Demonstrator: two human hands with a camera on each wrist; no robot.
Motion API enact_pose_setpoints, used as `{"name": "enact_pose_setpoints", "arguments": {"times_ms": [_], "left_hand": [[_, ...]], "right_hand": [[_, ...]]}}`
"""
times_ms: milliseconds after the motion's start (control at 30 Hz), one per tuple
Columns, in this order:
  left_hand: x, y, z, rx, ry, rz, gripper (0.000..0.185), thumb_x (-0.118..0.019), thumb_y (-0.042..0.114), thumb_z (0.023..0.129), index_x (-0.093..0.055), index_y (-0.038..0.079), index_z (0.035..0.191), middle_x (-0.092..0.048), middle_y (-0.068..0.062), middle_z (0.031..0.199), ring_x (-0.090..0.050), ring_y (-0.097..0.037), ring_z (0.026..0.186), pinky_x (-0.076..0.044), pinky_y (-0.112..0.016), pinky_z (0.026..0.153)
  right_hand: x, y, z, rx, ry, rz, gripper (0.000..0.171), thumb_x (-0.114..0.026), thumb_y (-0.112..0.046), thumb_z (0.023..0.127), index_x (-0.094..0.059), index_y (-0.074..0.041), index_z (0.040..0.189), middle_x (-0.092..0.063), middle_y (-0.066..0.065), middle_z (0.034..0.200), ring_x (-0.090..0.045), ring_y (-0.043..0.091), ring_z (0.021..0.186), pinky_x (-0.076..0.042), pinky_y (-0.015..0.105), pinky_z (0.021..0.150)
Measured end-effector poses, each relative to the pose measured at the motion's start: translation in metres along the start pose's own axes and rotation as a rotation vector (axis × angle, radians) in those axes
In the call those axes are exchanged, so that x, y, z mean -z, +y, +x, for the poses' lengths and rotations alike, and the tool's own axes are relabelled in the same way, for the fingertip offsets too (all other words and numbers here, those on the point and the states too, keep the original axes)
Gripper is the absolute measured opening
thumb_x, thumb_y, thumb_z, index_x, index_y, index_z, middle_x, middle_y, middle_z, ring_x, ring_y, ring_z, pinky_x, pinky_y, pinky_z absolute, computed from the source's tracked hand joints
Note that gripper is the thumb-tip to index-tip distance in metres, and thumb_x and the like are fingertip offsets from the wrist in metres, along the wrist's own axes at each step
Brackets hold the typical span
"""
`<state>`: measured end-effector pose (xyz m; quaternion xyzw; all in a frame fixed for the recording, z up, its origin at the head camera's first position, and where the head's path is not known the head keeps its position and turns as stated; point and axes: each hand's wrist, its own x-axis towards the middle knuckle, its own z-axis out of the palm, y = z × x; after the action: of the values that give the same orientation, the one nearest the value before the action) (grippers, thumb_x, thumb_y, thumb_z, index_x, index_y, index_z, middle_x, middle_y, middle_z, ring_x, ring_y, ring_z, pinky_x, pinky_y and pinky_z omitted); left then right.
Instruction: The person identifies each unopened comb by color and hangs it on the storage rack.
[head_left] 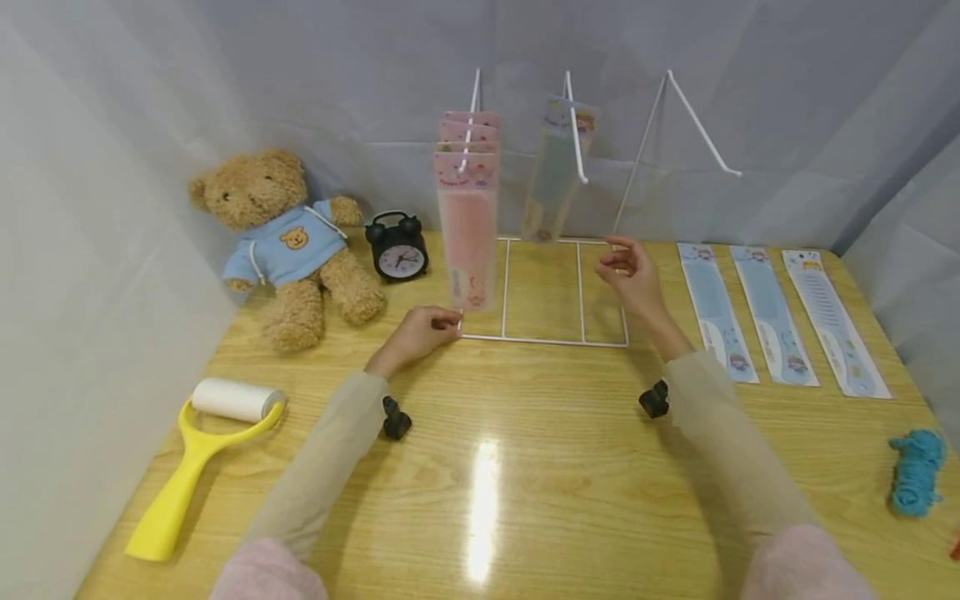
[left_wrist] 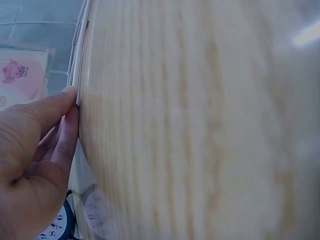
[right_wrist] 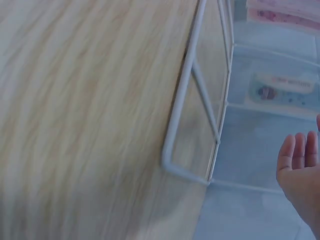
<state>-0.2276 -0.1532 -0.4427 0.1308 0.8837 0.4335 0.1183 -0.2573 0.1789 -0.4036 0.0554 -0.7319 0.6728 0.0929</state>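
My head camera sits high and looks forward and down across the whole bench (head_left: 525, 467), far enough back to take in both forearms and the white wire rack (head_left: 543, 337) at the middle. My left wrist camera is pressed in close, almost skimming the bench (left_wrist: 200, 125), facing along the rack's front left corner (left_wrist: 80, 60) past the fingers (left_wrist: 47, 107). My right wrist camera hangs a little farther off and is blurred, looking along the bench (right_wrist: 85, 110) at the rack's front right corner (right_wrist: 172, 160). All three views share that rack base and the wood around it.
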Motion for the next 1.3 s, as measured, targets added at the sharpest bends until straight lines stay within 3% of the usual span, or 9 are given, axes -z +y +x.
{"name": "enact_pose_setpoints", "arguments": {"times_ms": [200, 600, 700, 800, 1000, 1133, 1300], "left_hand": [[0.001, 0.000, 0.001, 0.000, -0.005, 0.008, 0.034, -0.063, 0.008, 0.091, -0.060, -0.006, 0.122, -0.063, -0.021, 0.118, -0.061, -0.030, 0.104, -0.049, -0.038, 0.093], [0.000, -0.001, 0.004, -0.004, -0.004, 0.004, 0.034, -0.063, 0.009, 0.092, -0.060, -0.006, 0.123, -0.061, -0.021, 0.121, -0.060, -0.031, 0.105, -0.049, -0.038, 0.094], [0.000, -0.001, 0.005, -0.005, -0.002, 0.003, 0.034, -0.063, 0.009, 0.091, -0.061, -0.006, 0.122, -0.062, -0.022, 0.119, -0.060, -0.031, 0.105, -0.049, -0.038, 0.094], [0.001, 0.000, 0.005, -0.003, -0.001, 0.003, 0.034, -0.063, 0.009, 0.091, -0.061, -0.005, 0.122, -0.063, -0.022, 0.117, -0.060, -0.031, 0.104, -0.049, -0.038, 0.093], [0.001, -0.001, 0.004, -0.001, -0.001, 0.006, 0.034, -0.063, 0.009, 0.091, -0.061, -0.005, 0.122, -0.063, -0.021, 0.118, -0.060, -0.030, 0.105, -0.049, -0.038, 0.094], [0.000, -0.003, 0.003, -0.001, 0.003, 0.000, 0.035, -0.063, 0.008, 0.091, -0.060, -0.006, 0.123, -0.062, -0.022, 0.119, -0.060, -0.030, 0.104, -0.050, -0.037, 0.093], [-0.002, -0.004, 0.002, -0.002, 0.009, 0.000, 0.034, -0.063, 0.008, 0.091, -0.060, -0.006, 0.122, -0.063, -0.021, 0.119, -0.061, -0.030, 0.103, -0.050, -0.037, 0.092]], "right_hand": [[0.027, 0.001, -0.004, -0.046, 0.020, -0.110, 0.047, -0.060, 0.003, 0.090, -0.041, 0.006, 0.133, -0.057, -0.014, 0.085, -0.054, 0.001, 0.080, -0.048, 0.010, 0.074], [0.089, 0.005, -0.019, -0.111, 0.047, -0.277, 0.051, -0.056, -0.005, 0.094, -0.034, -0.007, 0.140, -0.052, -0.008, 0.097, -0.050, -0.001, 0.085, -0.046, 0.008, 0.075], [0.104, 0.005, -0.026, -0.165, 0.033, -0.398, 0.053, -0.056, -0.015, 0.096, -0.033, -0.007, 0.143, -0.050, -0.003, 0.105, -0.046, 0.001, 0.089, -0.044, 0.015, 0.076], [0.118, 0.007, -0.032, -0.227, 0.001, -0.521, 0.052, -0.055, -0.022, 0.097, -0.036, -0.004, 0.141, -0.050, 0.010, 0.117, -0.046, 0.013, 0.099, -0.044, 0.027, 0.079], [0.134, 0.013, -0.035, -0.272, -0.097, -0.693, 0.047, -0.055, -0.011, 0.095, -0.040, 0.006, 0.136, -0.039, 0.035, 0.133, -0.039, 0.049, 0.117, -0.041, 0.058, 0.088], [0.142, 0.017, -0.036, -0.289, -0.139, -0.750, 0.053, -0.059, -0.008, 0.091, -0.037, 0.009, 0.137, -0.033, 0.040, 0.135, -0.031, 0.054, 0.123, -0.036, 0.064, 0.094], [0.148, 0.020, -0.042, -0.333, -0.195, -0.740, 0.060, -0.060, -0.016, 0.093, -0.033, 0.006, 0.142, -0.026, 0.037, 0.143, -0.025, 0.055, 0.129, -0.031, 0.065, 0.099]]}}
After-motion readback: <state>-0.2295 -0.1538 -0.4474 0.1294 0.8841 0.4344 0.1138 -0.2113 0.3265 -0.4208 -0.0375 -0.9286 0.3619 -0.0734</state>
